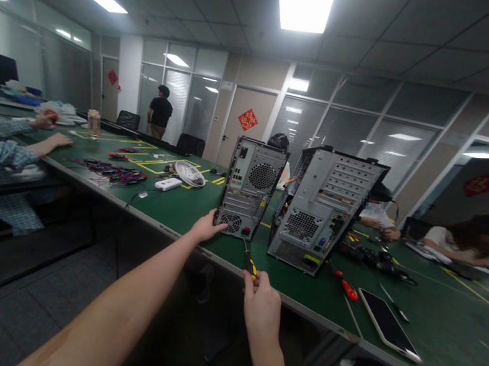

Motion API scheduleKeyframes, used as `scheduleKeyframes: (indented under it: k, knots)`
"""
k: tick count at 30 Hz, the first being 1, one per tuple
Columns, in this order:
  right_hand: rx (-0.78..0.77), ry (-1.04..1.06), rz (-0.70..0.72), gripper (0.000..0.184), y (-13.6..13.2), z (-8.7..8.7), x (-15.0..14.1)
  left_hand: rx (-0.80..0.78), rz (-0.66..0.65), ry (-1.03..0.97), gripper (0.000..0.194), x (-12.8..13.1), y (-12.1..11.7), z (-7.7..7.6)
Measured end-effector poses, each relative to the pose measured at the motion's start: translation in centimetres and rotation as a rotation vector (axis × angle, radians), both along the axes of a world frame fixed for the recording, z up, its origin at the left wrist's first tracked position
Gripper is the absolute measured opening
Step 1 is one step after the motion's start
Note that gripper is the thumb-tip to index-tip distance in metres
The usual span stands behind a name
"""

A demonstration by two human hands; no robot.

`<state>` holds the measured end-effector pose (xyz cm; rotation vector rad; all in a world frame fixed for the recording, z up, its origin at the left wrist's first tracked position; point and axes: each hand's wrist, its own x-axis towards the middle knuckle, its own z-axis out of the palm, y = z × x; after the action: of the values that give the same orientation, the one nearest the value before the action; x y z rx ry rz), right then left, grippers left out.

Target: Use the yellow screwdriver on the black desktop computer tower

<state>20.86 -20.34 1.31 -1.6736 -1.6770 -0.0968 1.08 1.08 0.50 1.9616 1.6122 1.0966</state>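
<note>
A grey computer tower (250, 187) stands upright on the green table (182, 213), its back panel facing me. My left hand (207, 226) grips its lower left corner. My right hand (262, 303) is closed round a screwdriver (250, 263) with a black and yellow handle, whose tip points at the bottom right of the tower's back panel. A second, open tower (322, 209) stands just to the right.
A red-handled screwdriver (346, 286), a phone (388, 325) and a thin tool (393, 304) lie at the right. Cables (111, 172), a white fan (190, 173) and a white box (168, 184) sit at the left. People work at both ends; one stands at the back.
</note>
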Motion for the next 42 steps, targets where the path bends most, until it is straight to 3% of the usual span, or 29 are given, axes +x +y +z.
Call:
scheduleKeyframes:
  k: [11,23,31,42]
  knots:
    - [0.133,-0.163,0.017,0.032,-0.5,-0.1,0.0,-0.013,-0.005,-0.009,0.082,0.0,0.0,0.1]
    - [0.116,-0.063,0.015,0.049,0.0,-0.6,0.1,-0.012,-0.001,-0.008,0.083,0.0,-0.1,0.1]
    - [0.253,-0.046,0.027,0.050,0.5,-0.9,0.5,-0.007,-0.010,-0.011,0.082,-0.2,0.2,-0.1]
    - [0.246,-0.049,0.026,0.053,0.4,-1.0,0.5,-0.005,-0.006,-0.018,0.082,-0.1,-0.1,0.1]
